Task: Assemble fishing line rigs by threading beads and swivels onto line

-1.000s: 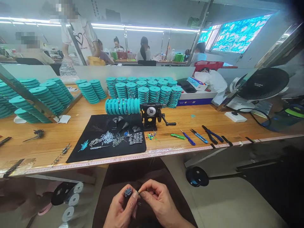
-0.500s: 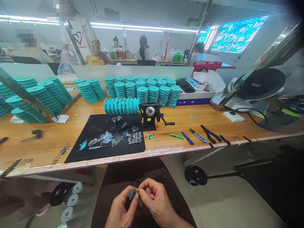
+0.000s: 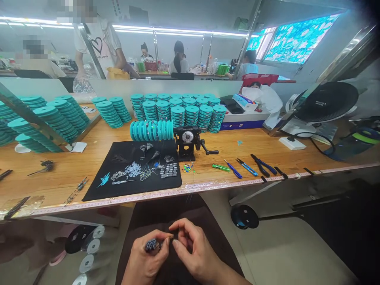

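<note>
Toward the left of the long wood-grain worktop (image 3: 255,142), leaning stacks of round turquoise spools (image 3: 49,114) stand near the back edge; how many are filled cannot be told. Nearer the front edge lie a dark tangled clump with a thin tail (image 3: 46,165) and some slim metallic pieces with rods (image 3: 77,188).

Next comes a black rectangular mat (image 3: 101,186) reaching almost to the front edge. It carries a loose heap of small pale-blue pieces (image 3: 132,169), fans of fine wire (image 3: 169,159) and short grey cylinders (image 3: 168,171) set in rows. These look like parts not yet used, so plenty seems left.

In front of the worktop's front edge, the left hand (image 3: 145,257) is closed around a bundle of thin pieces with blue-grey ends (image 3: 151,244), gathered but off the mat. The right hand (image 3: 192,247) is beside it, thumb and forefinger parted, nothing visible between them; its curled fingers may hide something.

Behind the mat, a row of turquoise discs (image 3: 152,131) sits on a black hand-cranked winder (image 3: 187,138), apparently part loaded. Towards the back edge, upright turquoise stacks with dark bits between their discs (image 3: 178,114) look finished. Blue-handled pliers (image 3: 264,164) lie near the front edge, unused now.
</note>
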`<state>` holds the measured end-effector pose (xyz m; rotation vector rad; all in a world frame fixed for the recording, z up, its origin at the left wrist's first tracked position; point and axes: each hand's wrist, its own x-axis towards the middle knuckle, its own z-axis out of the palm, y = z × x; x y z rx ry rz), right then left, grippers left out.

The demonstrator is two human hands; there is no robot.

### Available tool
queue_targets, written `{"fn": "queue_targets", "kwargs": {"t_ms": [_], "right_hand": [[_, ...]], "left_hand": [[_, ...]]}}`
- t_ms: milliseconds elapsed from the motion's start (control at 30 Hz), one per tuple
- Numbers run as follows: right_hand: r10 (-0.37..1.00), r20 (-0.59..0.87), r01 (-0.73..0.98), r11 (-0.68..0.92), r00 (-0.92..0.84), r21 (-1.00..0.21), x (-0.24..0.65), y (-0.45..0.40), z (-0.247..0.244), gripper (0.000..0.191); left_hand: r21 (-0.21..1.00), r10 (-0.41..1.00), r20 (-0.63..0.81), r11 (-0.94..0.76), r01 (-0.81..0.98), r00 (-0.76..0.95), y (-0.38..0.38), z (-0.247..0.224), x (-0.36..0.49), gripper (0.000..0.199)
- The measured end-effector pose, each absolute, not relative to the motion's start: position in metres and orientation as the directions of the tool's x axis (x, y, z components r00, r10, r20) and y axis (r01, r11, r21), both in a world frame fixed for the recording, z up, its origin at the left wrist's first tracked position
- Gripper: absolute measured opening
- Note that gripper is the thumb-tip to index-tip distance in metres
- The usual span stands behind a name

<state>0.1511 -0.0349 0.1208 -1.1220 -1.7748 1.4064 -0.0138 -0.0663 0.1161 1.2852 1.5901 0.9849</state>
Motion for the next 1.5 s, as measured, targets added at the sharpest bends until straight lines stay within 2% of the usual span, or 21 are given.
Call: {"fn": "queue_targets", "kwargs": {"t_ms": [100,200,333,433,600,800,933,1067,1167,1267,1367,1500], "right_hand": [[0.881,0.032,0.416,0.254,-0.472,-0.873,0.151,-0.034,0.125,0.022],[0.861,0.106,0.469,0.370,-0.498,-0.802,0.148,-0.032,0.125,0.012],[0.853,0.183,0.521,0.454,-0.489,-0.722,0.142,-0.031,0.120,0.009],[0.871,0.211,0.560,0.453,-0.444,-0.694,0.138,-0.034,0.116,0.010],[0.896,0.187,0.543,0.399,-0.403,-0.739,0.133,-0.038,0.116,0.016],[0.876,0.105,0.476,0.352,-0.471,-0.806,0.138,-0.031,0.121,0.019],[0.860,0.050,0.409,0.292,-0.508,-0.865,0.142,-0.028,0.123,0.033],[0.883,0.001,0.430,0.230,-0.469,-0.873,0.142,-0.027,0.122,0.028],[0.874,0.010,0.437,0.253,-0.486,-0.863,0.141,-0.027,0.124,0.020],[0.852,0.048,0.400,0.294,-0.521,-0.868,0.140,-0.028,0.127,0.022],[0.832,0.076,0.357,0.316,-0.549,-0.879,0.139,-0.032,0.130,0.029],[0.828,0.092,0.399,0.360,-0.553,-0.843,0.137,-0.035,0.129,0.029]], "left_hand": [[0.943,0.989,-0.108,0.133,0.304,-0.097,-0.065,0.120,-0.019,0.027],[0.932,0.992,-0.074,0.106,0.348,-0.103,-0.066,0.119,-0.020,0.029],[0.921,0.994,-0.093,0.106,0.376,-0.053,-0.068,0.113,-0.016,0.026],[0.924,0.987,-0.102,0.141,0.357,-0.125,-0.069,0.108,-0.013,0.023],[0.925,0.975,-0.146,0.195,0.325,-0.170,-0.069,0.104,-0.016,0.024],[0.934,0.964,-0.228,0.256,0.248,-0.138,-0.073,0.110,-0.031,0.035],[0.955,0.961,-0.242,0.261,0.144,-0.134,-0.073,0.119,-0.033,0.040],[0.959,0.975,-0.174,0.201,0.201,-0.141,-0.072,0.119,-0.032,0.034],[0.928,0.983,-0.152,0.177,0.326,-0.101,-0.073,0.113,-0.034,0.028],[0.891,0.990,-0.120,0.142,0.431,-0.076,-0.074,0.109,-0.036,0.024],[0.904,0.991,-0.130,0.135,0.405,-0.040,-0.075,0.109,-0.035,0.023],[0.943,0.991,-0.129,0.111,0.314,0.037,-0.075,0.112,-0.034,0.025]]}}
